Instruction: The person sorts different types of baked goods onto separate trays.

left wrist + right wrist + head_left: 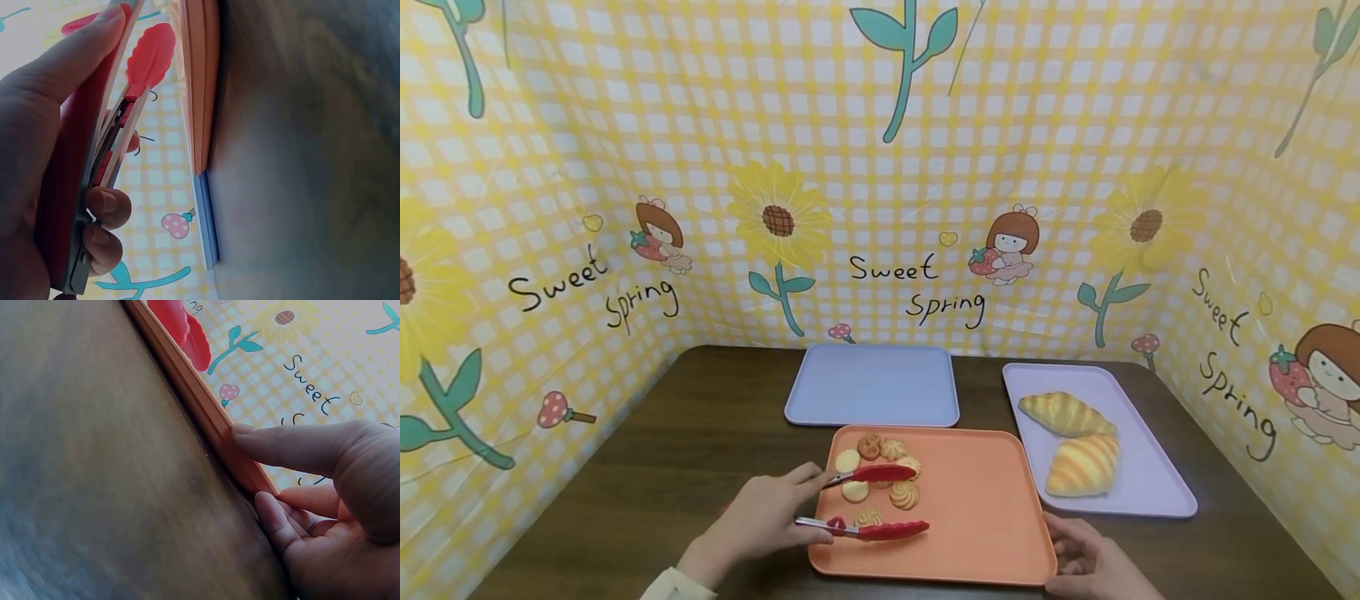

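My left hand (756,518) grips a pair of red-tipped tongs (891,531) over the left part of the orange tray (973,504). In the left wrist view the thumb lies along the red handle of the tongs (81,156), with fingers curled round the other side. The two tips stand apart above several cookies (904,496), partly covering them. At the tray's front right corner, my right hand (1093,562) holds the rim. Its thumb presses one side of the orange tray (222,434) and its fingers lie around the corner in the right wrist view.
A blue tray (872,385) lies behind the orange one. To the right, a lavender tray (1150,492) bears a croissant (1067,412) and another striped bread roll (1082,465). A patterned cloth (910,183) encloses the dark wooden table (647,467) at the back and sides.
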`<state>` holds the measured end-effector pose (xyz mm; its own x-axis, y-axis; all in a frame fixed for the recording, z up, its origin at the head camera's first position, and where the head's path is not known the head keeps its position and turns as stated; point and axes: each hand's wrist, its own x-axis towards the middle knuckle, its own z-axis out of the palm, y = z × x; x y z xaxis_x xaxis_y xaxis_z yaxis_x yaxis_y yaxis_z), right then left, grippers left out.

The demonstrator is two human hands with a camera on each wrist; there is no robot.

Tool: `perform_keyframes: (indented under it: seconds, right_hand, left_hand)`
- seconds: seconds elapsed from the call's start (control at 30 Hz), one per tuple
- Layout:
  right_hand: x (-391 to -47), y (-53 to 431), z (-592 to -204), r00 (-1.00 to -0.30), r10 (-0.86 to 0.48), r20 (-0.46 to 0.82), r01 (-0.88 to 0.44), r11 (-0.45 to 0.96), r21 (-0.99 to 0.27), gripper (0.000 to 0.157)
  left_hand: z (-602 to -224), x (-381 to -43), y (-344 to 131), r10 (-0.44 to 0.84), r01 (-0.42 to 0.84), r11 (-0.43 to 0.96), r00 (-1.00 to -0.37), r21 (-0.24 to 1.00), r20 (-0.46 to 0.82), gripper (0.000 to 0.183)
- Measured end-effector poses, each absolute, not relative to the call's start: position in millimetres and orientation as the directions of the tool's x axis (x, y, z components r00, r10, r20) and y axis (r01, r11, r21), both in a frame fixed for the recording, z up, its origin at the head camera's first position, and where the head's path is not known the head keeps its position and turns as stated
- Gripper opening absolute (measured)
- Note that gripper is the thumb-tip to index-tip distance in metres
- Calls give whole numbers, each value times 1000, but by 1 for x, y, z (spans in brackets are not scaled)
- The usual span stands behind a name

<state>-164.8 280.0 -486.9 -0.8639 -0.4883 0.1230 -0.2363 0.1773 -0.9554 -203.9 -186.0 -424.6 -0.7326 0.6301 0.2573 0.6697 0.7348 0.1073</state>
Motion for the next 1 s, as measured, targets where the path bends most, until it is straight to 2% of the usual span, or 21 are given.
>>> perform_keyframes:
  seconds: [0.63, 1.0]
  right_hand:
    - [-164, 279, -488, -860, -492, 135, -243, 162, -956, 82]
    - [-163, 280, -491, -847, -494, 197, -297, 131, -946, 74]
  left_hand:
    - [-422, -200, -187, 634, 677, 731, -718, 77, 288, 65]
    - [-420, -198, -189, 632, 677, 734, -713, 62, 303, 63]
